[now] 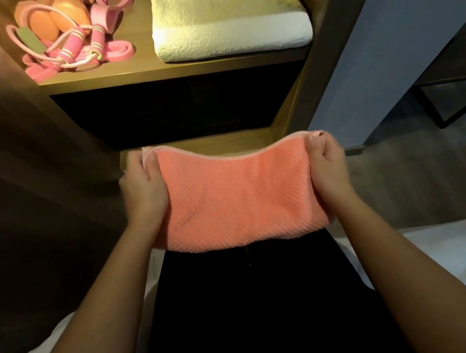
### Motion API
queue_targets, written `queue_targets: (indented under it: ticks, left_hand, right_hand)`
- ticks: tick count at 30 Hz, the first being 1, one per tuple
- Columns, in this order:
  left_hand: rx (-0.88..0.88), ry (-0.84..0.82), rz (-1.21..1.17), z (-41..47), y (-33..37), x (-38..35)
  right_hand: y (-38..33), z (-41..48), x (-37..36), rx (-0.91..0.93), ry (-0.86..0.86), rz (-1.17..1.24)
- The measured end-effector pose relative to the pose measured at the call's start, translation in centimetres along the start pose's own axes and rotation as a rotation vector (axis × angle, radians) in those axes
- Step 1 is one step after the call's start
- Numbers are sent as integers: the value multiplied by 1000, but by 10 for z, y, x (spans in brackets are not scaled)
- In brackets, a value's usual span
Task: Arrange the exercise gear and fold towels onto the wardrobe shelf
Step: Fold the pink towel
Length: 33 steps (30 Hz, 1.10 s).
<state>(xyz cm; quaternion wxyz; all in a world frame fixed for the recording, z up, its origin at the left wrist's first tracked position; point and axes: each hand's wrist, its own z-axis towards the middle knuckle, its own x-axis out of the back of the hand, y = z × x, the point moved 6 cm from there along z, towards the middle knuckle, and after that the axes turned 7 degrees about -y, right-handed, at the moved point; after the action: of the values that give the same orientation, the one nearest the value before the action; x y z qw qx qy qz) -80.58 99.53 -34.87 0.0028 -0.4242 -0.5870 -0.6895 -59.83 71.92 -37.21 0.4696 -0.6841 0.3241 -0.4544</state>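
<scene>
1. Coral-pink waffle-weave towel [238, 196], folded into a wide band, hangs stretched between both hands over the person's lap. It is below the lit wooden wardrobe shelf [173, 67] and well apart from it.
2. The left hand [143, 189] grips the towel's left end, its fingers [135, 165] curled round the edge. The right hand [328, 165] pinches the right end between thumb and curled fingers. Gripping both ends draws the layers flat and lines up their edges.
3. The towel's upper edge sags in the middle, so the cloth looks limp and likely needs two-handed support.
4. A folded cream terry towel [229, 19] lies on the right half of the shelf. Its flat top seems the natural place for the coral one.
5. The left half holds the gear: a pink jump rope with striped handles [70, 46], orange dumbbells [63, 17] and a flat pink resistance band [116, 50]. They are bunched together, leaving the right side for towels.
6. The gear looks arranged. What probably remains is one more fold, or lifting the towel onto the stack.
</scene>
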Motion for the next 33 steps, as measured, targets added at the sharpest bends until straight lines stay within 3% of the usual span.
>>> queue_targets:
  ticks: [2, 5, 9, 11, 14, 17, 20, 22, 25, 27, 30, 33]
  left_hand:
    - [-102, 80, -73, 6, 14, 19]
    - [-200, 134, -132, 9, 36, 31]
    - [-182, 191, -180, 9, 48, 42]
    - [-94, 82, -124, 16, 39, 48]
    - [93, -181, 29, 21, 11, 44]
    - [307, -337, -24, 20, -21, 21]
    - [581, -419, -188, 7, -50, -9]
    - [709, -475, -254, -2, -63, -18]
    - [778, -544, -296, -11, -76, -16]
    - [758, -603, -187, -16, -84, -12]
    - [656, -535, 36, -20, -83, -18]
    - [408, -364, 177, -18, -52, -29]
  right_hand:
    - [-20, 7, 15, 96, 124, -21]
    - [-43, 13, 21, 198, 161, -38]
    - [-62, 13, 26, 251, 212, -81]
    - [-58, 21, 39, 136, 128, -144]
    - [-45, 28, 40, -43, -134, -314]
    - [-22, 27, 20, -131, -246, -462]
    - [21, 16, 0, -412, -222, -183]
    - [43, 6, -9, -605, -307, -88]
    - [53, -6, -6, -721, -396, 0]
    - [59, -13, -1, -754, -426, 9]
    - [57, -15, -5, -659, -348, -192]
    - [28, -9, -28, -296, -240, -458]
